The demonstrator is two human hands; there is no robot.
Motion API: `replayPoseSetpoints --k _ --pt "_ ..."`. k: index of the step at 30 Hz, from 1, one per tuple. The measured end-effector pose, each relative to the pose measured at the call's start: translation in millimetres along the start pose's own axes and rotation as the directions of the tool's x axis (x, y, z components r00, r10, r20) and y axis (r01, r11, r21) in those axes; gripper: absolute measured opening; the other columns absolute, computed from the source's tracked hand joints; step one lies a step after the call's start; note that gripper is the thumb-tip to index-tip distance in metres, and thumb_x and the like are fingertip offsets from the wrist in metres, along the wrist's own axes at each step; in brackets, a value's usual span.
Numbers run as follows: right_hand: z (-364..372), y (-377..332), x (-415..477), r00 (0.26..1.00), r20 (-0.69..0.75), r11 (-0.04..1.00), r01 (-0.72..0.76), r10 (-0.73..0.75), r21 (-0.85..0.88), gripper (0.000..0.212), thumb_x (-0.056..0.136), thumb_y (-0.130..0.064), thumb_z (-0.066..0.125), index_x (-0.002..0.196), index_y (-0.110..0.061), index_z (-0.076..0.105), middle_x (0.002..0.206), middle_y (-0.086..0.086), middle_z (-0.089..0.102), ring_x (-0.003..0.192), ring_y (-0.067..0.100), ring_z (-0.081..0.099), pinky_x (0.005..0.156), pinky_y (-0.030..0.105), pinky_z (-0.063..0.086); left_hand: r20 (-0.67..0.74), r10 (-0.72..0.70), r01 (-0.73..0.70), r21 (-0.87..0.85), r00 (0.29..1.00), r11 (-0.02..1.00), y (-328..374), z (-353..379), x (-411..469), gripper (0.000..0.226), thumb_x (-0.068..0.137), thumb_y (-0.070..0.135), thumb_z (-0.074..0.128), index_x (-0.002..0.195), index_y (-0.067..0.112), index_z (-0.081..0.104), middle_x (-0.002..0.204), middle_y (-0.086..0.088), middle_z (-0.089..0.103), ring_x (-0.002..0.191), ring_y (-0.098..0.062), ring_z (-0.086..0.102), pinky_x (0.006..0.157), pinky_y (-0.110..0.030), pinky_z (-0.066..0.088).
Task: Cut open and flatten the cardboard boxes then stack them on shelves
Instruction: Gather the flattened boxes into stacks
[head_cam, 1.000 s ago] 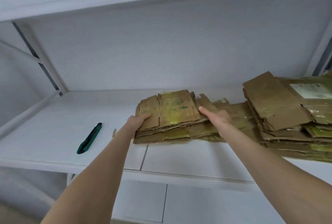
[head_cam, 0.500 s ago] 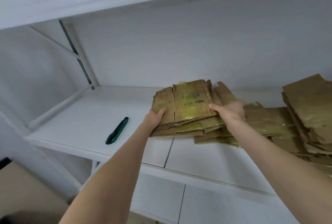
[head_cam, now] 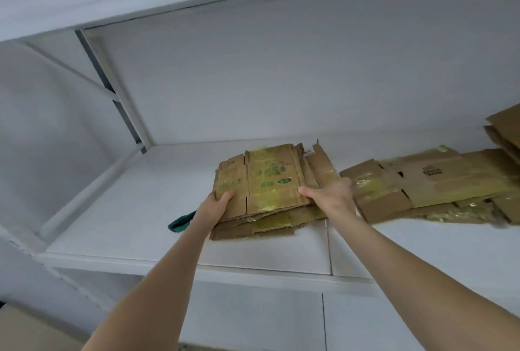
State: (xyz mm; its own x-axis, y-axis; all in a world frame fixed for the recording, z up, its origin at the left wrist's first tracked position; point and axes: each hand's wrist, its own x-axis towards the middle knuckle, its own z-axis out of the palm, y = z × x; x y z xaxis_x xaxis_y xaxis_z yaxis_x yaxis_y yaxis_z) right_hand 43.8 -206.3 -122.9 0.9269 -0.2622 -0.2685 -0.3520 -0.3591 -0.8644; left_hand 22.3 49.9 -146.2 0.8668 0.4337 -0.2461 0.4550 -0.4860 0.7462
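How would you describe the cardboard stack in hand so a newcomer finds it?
Look at the white shelf, middle of its board. The held stack is gripped between left hand and right hand, left of the sprawled cardboard. Only it shows green oval prints under yellowish tape on top.

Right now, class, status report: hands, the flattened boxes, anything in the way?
Left hand and right hand grip the stack of flattened boxes by its sides. Stack at white shelf. Green utility knife beside left wrist; cardboard pile right.
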Motion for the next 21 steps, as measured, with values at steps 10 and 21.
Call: replayPoseSetpoints --k 10,21 --pt "10.9 2.9 -14.6 0.994 0.007 0.987 -0.107 0.108 -0.124 0.108 0.066 -0.051 0.085 0.145 -0.002 0.029 0.148 0.017 0.039 0.131 0.033 0.044 0.102 0.042 0.043 0.072 0.007 -0.005 -0.019 0.997 1.000 1.5 -13.3 25.4 0.070 0.091 0.050 0.051 0.143 0.006 0.035 0.133 -0.015 0.053 0.118 -0.034 0.053 0.095 -0.040 0.044" --pt "17.0 -10.5 -19.5 0.963 -0.035 0.787 0.197 -0.267 -0.585 0.067 0.095 -0.051 0.051 0.150 -0.020 0.028 0.160 0.012 0.016 0.147 0.034 0.012 0.115 0.048 0.025 0.194 0.449 -0.481 0.509 0.872 0.714 57.5 11.4 16.8 0.066 0.096 0.049 0.042 0.154 0.032 0.016 0.163 -0.005 0.009 0.149 -0.029 0.008 0.119 -0.053 0.015"
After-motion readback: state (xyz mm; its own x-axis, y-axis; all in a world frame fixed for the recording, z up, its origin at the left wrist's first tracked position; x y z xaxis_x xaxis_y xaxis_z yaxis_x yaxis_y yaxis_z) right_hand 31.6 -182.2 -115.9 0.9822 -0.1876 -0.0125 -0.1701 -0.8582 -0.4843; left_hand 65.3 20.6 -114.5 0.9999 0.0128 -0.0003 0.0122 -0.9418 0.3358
